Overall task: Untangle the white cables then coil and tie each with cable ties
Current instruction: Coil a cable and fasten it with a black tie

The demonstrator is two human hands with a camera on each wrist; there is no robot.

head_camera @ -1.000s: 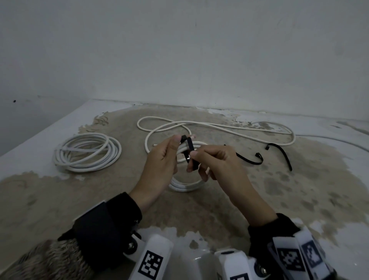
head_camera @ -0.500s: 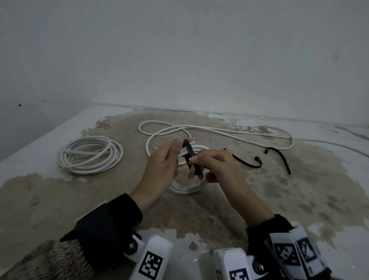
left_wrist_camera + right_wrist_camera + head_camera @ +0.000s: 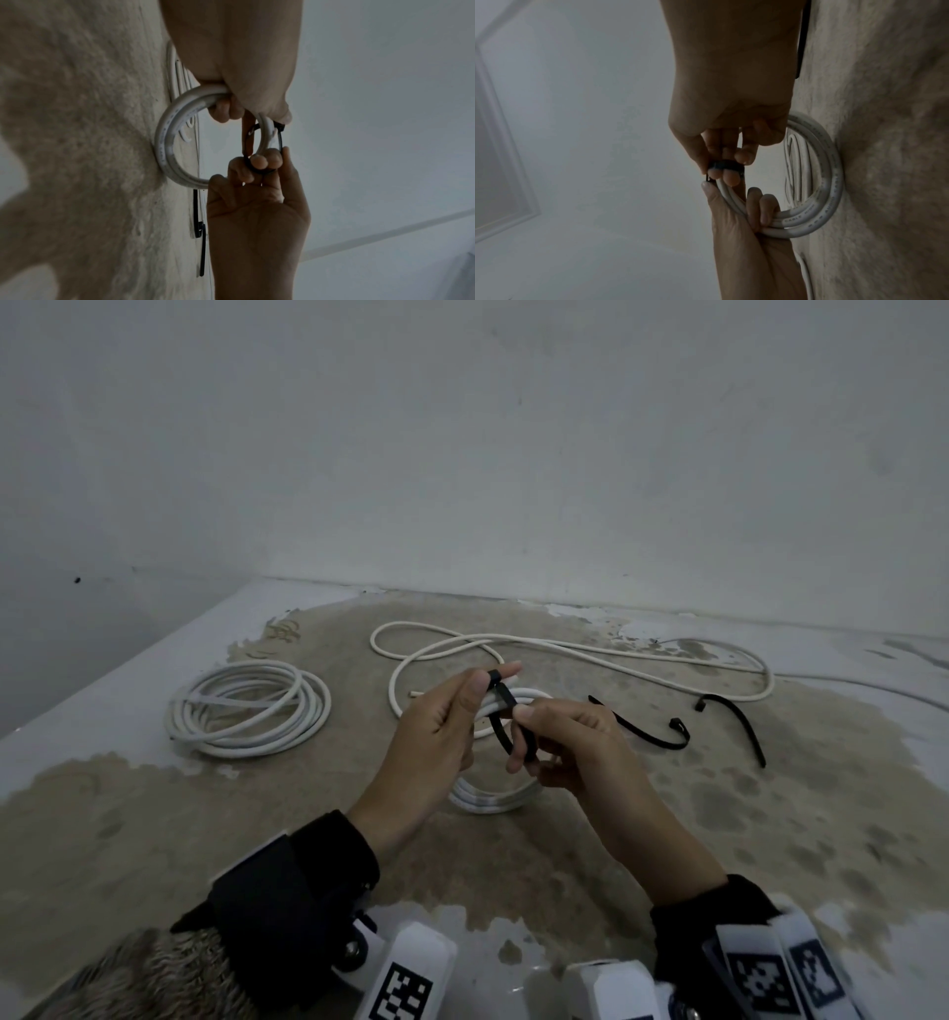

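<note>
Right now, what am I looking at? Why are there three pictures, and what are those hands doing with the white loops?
They are a person's two bare hands, filmed by three small cameras: one worn on the head, looking down, and one on each wrist, looking along the hand.

The left hand holds a coil of white cable standing on edge on the stained surface. The right hand pinches a black cable tie looped around that coil.

On the surface lie another coiled white cable, a loose white cable not yet coiled, and two spare black ties.

The wrist pictures look tipped sideways only because the wrists are turned.
</note>
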